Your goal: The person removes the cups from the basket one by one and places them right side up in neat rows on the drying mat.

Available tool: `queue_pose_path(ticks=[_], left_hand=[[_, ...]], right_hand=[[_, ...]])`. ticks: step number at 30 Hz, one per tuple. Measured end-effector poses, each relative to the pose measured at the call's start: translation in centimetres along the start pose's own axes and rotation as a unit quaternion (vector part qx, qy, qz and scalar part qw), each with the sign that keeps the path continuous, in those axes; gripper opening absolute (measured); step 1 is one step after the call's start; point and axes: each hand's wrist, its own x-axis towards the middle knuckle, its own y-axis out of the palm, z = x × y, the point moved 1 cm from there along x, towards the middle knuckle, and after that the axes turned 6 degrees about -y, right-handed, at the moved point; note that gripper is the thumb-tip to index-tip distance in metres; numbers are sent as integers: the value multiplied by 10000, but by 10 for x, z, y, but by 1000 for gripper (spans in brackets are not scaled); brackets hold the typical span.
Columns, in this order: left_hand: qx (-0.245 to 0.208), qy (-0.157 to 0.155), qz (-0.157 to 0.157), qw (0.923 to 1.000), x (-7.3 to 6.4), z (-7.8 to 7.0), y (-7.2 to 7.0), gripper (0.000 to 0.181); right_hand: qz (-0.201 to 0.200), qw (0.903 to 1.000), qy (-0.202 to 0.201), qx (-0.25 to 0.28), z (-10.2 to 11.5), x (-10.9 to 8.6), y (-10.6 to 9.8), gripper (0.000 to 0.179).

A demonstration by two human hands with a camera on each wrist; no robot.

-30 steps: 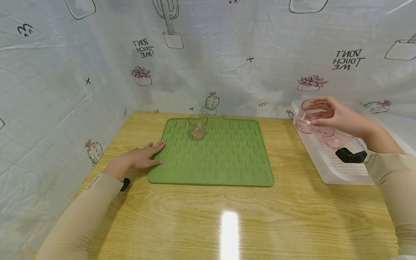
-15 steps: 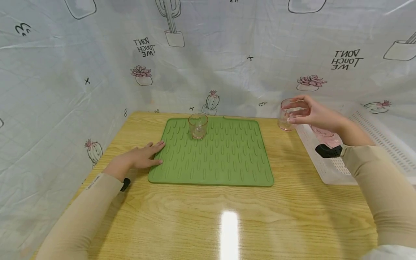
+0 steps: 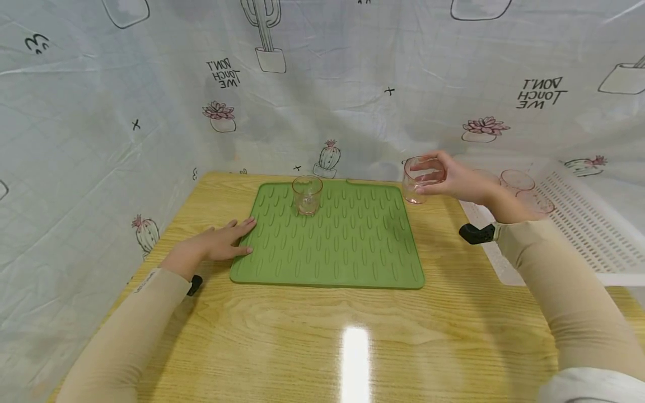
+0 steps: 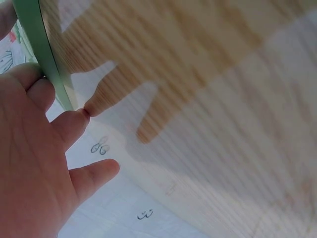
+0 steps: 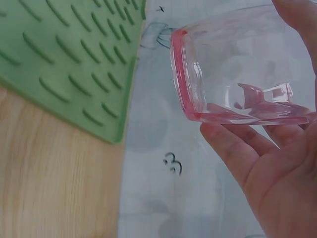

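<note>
My right hand [image 3: 448, 178] grips a clear pink-tinted drinking glass [image 3: 414, 182] by its side, upright, near the back right corner of the green ribbed mat [image 3: 347, 246]. Seen in the right wrist view, the glass [image 5: 237, 74] has a thick pink base, with fingers on one side and the thumb on the other. A second pink-tinted glass [image 3: 307, 197] stands upright on the mat, left of centre at the back. With fingers spread, my left hand [image 3: 216, 242] rests at the mat's left edge; the left wrist view shows its fingers [image 4: 72, 126] beside that edge.
To the right stands a white perforated plastic basket [image 3: 599, 224] with several pink-tinted glasses [image 3: 536, 201] in it, partly behind the right forearm. A printed white curtain [image 3: 353, 112] hangs along the back and left of the wooden table [image 3: 282, 336].
My right hand has carried the glass leftward, from over the basket to the mat's back right corner. The left hand and the glass on the mat have stayed put.
</note>
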Motion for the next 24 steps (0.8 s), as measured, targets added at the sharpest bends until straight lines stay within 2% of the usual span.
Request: queue_pose_path(ticks=[8, 24], left_hand=[[-1, -5, 61, 10000, -1, -1, -4, 82], [-65, -91, 201, 9997, -4, -1, -10, 82]], right_hand=[[-62, 9994, -183, 294, -5, 24, 21, 69], [70, 9973, -143, 722, -19, 66, 63, 78]])
